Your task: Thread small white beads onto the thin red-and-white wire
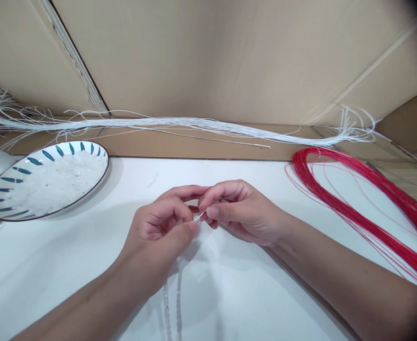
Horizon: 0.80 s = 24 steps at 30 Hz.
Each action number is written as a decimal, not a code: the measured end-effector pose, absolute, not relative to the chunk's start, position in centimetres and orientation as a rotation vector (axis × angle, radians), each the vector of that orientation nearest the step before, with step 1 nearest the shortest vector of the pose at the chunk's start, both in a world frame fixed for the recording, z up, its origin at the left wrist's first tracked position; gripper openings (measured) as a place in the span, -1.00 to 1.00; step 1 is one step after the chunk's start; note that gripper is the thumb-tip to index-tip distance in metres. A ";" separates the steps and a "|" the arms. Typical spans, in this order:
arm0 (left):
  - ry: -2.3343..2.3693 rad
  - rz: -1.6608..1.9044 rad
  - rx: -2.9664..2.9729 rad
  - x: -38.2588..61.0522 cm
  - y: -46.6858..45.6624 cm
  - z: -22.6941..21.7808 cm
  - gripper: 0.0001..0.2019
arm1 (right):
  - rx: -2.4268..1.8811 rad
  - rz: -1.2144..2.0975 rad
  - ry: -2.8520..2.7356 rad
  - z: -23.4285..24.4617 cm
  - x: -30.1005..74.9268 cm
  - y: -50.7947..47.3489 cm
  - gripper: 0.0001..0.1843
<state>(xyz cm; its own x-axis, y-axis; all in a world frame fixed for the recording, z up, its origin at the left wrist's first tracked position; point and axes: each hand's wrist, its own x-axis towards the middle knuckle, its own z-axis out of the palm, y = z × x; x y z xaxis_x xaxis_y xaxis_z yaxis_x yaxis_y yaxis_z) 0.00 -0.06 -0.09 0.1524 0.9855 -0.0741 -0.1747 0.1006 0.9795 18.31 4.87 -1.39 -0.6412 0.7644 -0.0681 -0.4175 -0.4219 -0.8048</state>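
My left hand [158,232] and my right hand [242,208] meet over the middle of the white table. Between their fingertips is a short bit of red and white cord [200,217]. The left thumb and forefinger pinch its near end, while the right thumb and forefinger close on the other end. Exactly how the red and white parts join is hidden by the fingers. Below the left hand, a strand of small clear beads [167,310] runs down towards the near edge; a greyer line beside it may be its shadow.
On the left stands a white plate [7,209] with blue-green dashes, holding many tiny clear pieces. Along the back, a long bundle of white cords [208,124] lies on a cardboard ledge [180,149]. A looped red cord bundle [318,189] rests at the right. Cardboard walls rise behind.
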 end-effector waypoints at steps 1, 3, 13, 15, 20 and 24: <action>1.012 1.126 1.082 0.0 -0.1 -0.1 -0.80 | -0.564 2.093 -1.021 -1.4 18.3 4.9 -0.92; 1.015 1.136 1.082 0.1 -0.1 0.0 -0.80 | -0.569 2.090 -1.025 -1.3 18.3 4.8 -0.91; 1.030 1.145 1.074 0.2 -0.1 0.2 -0.80 | -0.576 2.085 -1.048 -1.3 18.5 4.8 -0.92; 1.042 1.144 1.067 0.3 -0.2 0.3 -0.80 | -0.573 2.088 -1.048 -1.3 18.5 4.9 -0.93; 1.043 1.142 1.056 0.3 -0.2 0.3 -0.80 | -0.558 2.095 -1.048 -1.3 18.4 4.9 -0.94; 1.032 1.149 1.055 0.3 -0.1 0.2 -0.80 | -0.556 2.092 -1.049 -1.3 18.4 4.8 -0.92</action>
